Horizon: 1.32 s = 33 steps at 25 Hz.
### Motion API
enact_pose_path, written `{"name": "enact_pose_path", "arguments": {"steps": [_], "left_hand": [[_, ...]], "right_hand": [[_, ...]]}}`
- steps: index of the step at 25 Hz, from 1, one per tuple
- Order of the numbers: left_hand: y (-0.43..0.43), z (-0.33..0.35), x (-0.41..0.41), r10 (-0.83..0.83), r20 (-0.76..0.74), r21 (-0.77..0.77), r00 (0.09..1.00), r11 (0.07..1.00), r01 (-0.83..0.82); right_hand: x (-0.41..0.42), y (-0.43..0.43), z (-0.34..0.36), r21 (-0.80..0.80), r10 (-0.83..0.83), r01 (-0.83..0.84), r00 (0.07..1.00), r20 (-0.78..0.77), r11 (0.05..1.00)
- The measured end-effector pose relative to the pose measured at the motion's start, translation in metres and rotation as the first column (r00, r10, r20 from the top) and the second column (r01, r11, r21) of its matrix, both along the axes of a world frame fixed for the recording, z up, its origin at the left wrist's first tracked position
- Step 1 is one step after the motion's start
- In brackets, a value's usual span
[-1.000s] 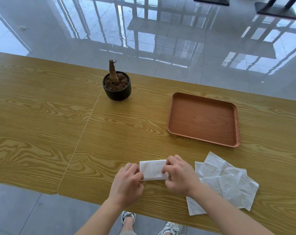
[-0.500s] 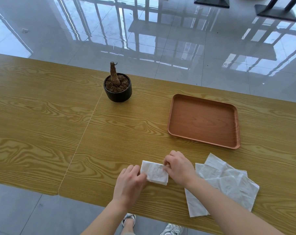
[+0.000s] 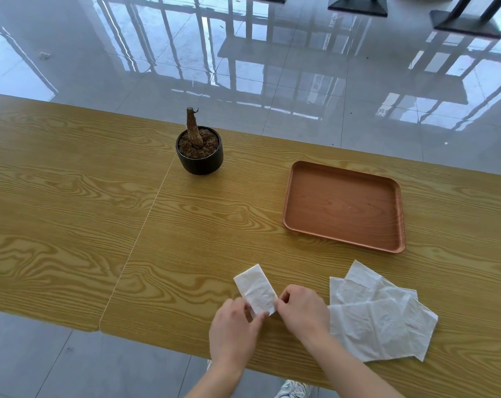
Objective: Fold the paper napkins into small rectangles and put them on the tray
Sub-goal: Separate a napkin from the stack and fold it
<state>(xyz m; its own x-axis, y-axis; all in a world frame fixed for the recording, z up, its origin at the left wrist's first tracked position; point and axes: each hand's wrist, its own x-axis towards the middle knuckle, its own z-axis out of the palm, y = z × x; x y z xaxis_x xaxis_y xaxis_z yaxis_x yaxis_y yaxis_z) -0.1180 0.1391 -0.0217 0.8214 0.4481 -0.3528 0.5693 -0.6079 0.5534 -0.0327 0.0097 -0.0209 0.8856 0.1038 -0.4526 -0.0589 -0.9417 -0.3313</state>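
Observation:
A folded white napkin point(image 3: 255, 289), a small rectangle, lies slanted on the wooden table near the front edge. My left hand point(image 3: 234, 331) pinches its near corner from the left. My right hand point(image 3: 302, 309) pinches the same near end from the right. To the right of my right hand lies a loose pile of unfolded white napkins point(image 3: 378, 314), fanned and overlapping. The brown wooden tray point(image 3: 344, 206) sits farther back on the right with nothing in it.
A black pot point(image 3: 199, 152) with soil and a bare stump stands at the back, left of the tray. A seam point(image 3: 140, 239) runs between two tabletops. The table's front edge is close under my wrists. Shiny tiled floor lies beyond the table.
The folded napkin has turned from lying crosswise between my hands to pointing away and to the left. Both hands have shifted to its near end.

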Motion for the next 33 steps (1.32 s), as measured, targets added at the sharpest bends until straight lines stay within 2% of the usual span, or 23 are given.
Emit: {"name": "enact_pose_path", "arguments": {"steps": [4,8,11,14,17,25,33], "left_hand": [[-0.006,-0.001,0.001,-0.047,0.033,0.046,0.998,0.998,0.045],[0.005,0.0,0.01,-0.014,0.085,0.035,0.996,0.999,0.011],[0.014,-0.002,0.024,-0.094,0.114,0.098,0.989,0.992,0.083],[0.024,-0.002,0.047,-0.241,0.082,0.243,0.967,0.946,0.215],[0.035,-0.003,0.072,-0.325,0.044,0.309,0.945,0.904,0.297],[0.051,0.003,0.109,-0.396,0.033,0.414,0.918,0.841,0.348],[0.056,-0.003,0.106,-0.52,0.019,0.513,0.854,0.738,0.438]], "right_hand": [[-0.011,0.006,0.0,0.039,-0.089,0.092,0.994,-0.061,0.995],[-0.009,0.009,0.0,0.086,-0.173,0.18,0.982,-0.077,0.98],[0.001,0.016,0.001,0.092,-0.192,0.197,0.98,-0.052,0.976],[0.02,0.025,0.001,0.093,-0.209,0.212,0.977,-0.041,0.973],[0.042,0.033,0.002,0.093,-0.231,0.235,0.972,-0.053,0.968],[0.083,0.051,0.002,0.102,-0.255,0.259,0.966,-0.048,0.96],[0.086,0.051,-0.003,0.079,-0.215,0.219,0.975,-0.059,0.972]]}}
